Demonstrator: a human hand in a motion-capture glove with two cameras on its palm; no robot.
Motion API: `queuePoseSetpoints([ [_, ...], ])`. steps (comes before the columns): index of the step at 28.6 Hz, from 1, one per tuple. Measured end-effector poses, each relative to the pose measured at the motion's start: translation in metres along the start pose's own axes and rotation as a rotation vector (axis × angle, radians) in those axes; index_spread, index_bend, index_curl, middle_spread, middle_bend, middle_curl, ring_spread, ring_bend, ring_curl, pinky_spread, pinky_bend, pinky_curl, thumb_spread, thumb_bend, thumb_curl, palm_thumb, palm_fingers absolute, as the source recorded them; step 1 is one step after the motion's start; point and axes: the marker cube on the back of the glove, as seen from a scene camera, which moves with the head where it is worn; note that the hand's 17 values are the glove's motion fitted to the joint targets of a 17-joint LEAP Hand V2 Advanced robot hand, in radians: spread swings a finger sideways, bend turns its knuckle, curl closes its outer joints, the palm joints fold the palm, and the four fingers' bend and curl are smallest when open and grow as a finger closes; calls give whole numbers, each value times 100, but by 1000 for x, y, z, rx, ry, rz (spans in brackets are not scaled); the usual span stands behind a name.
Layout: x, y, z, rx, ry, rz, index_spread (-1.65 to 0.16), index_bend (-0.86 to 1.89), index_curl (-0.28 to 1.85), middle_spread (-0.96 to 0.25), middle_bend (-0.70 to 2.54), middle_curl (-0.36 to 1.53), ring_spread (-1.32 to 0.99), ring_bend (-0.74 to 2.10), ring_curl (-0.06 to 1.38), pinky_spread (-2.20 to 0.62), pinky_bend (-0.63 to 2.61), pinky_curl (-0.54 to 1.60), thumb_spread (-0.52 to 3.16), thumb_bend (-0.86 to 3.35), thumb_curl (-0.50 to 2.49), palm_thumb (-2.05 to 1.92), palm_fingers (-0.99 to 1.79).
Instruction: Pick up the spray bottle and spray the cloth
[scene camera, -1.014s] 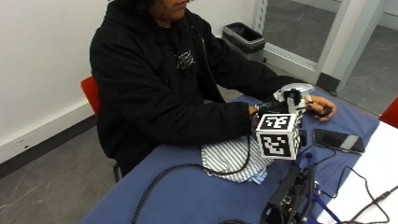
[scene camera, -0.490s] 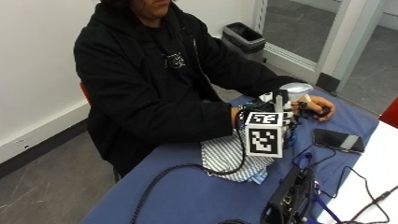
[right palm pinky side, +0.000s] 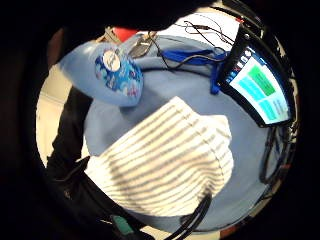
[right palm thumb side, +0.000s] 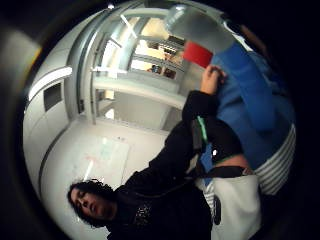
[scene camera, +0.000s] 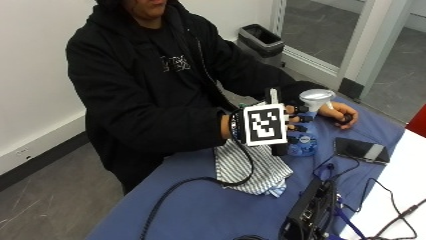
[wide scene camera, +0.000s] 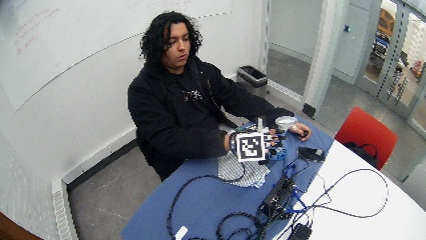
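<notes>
Approaching the spray bottle (scene camera: 304, 144) with the gloved right hand (scene camera: 293, 125) raised above the table (scene camera: 200, 210).

The spray bottle is a small blue container with a printed label, lying on the blue tabletop just beyond and below the gloved fingertips (scene camera: 301, 119), at the far edge of the striped cloth (scene camera: 249, 167). In the little-finger-side palm view the bottle (right palm pinky side: 117, 75) appears well apart from the palm, with the cloth (right palm pinky side: 165, 160) directly beneath the hand. The long axis of the bottle cannot be determined; it appears squat. The fingers are extended and slightly apart, holding nothing. The bare left hand (scene camera: 338, 112) rests near a white cup-like object (scene camera: 317, 97), farther from the bottle than the gloved hand. Judgement: the next move calls for a forward and downward reach past the cloth edge.
</notes>
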Motion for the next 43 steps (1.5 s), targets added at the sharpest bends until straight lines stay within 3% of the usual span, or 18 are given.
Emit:
queuePoseSetpoints([
  [7, -16, 16, -8, -90, 166, -14, -34, 8, 33, -6, 25, 40, -5, 47, 39, 21, 43, 40, 104, -6, 61, 67, 22],
  [19, -50, 104, -43, -198, 421, -78, -36, 13, 28, -8, 30, 39, -6, 43, 35, 23, 32, 35, 113, -3, 50, 61, 19],
  [33, -80, 175, -71, -249, 554, -95, -38, 13, 26, -9, 29, 37, -6, 43, 34, 23, 25, 33, 117, -3, 43, 58, 21],
  [43, -78, 182, -66, -227, 567, -115, -39, 14, 25, -8, 28, 36, -6, 45, 34, 24, 20, 32, 118, -3, 39, 53, 27],
])
